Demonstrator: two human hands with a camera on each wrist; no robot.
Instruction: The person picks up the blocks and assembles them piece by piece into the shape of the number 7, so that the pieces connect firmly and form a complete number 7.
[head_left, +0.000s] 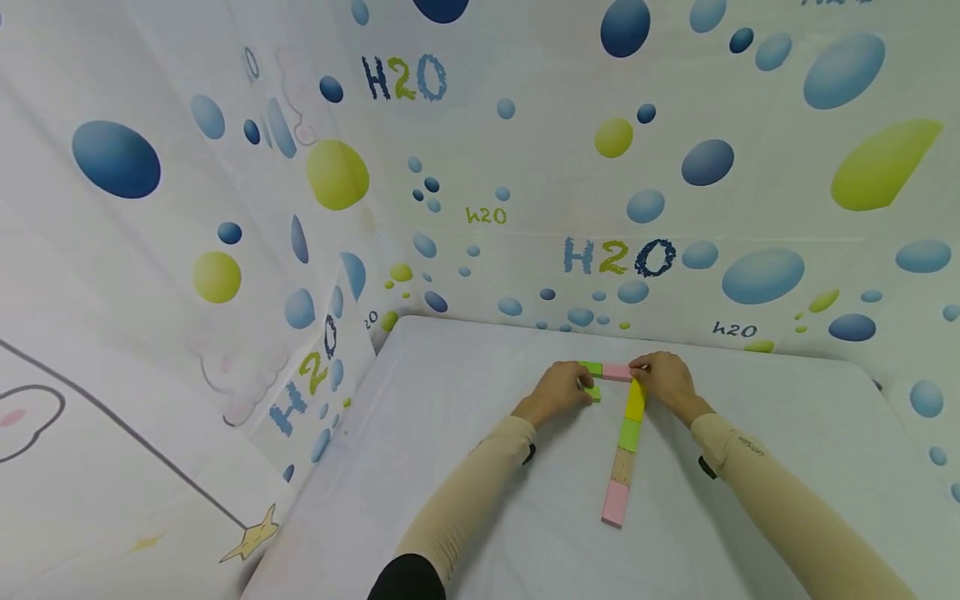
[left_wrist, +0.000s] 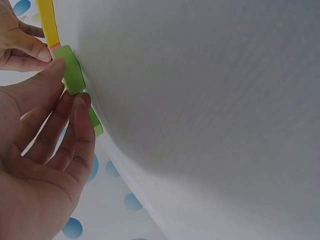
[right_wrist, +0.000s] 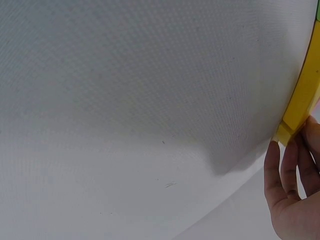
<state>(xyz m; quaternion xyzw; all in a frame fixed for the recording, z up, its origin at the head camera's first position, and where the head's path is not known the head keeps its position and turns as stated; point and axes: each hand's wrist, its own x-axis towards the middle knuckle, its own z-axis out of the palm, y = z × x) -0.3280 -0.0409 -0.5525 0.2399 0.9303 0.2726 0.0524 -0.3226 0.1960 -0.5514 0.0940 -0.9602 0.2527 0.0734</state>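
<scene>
Several coloured blocks lie on a white-covered table. A line of them runs from a pink block (head_left: 615,503) through a bare wood block (head_left: 622,466) and a green block (head_left: 629,435) to a yellow block (head_left: 635,400). From the line's far end another pink block (head_left: 617,372) extends left toward a second green one (head_left: 592,367). My left hand (head_left: 557,392) pinches a nearer green block (left_wrist: 73,70) between thumb and fingers. At the far corner, my right hand (head_left: 667,382) grips a yellow piece (right_wrist: 284,133) at the yellow block's end; fingers partly hide it.
The white table (head_left: 450,400) spreads around the blocks. Behind it hangs a white curtain (head_left: 525,167) printed with blue and green dots. At the left, another hanging cloth (head_left: 112,333) borders the table's side.
</scene>
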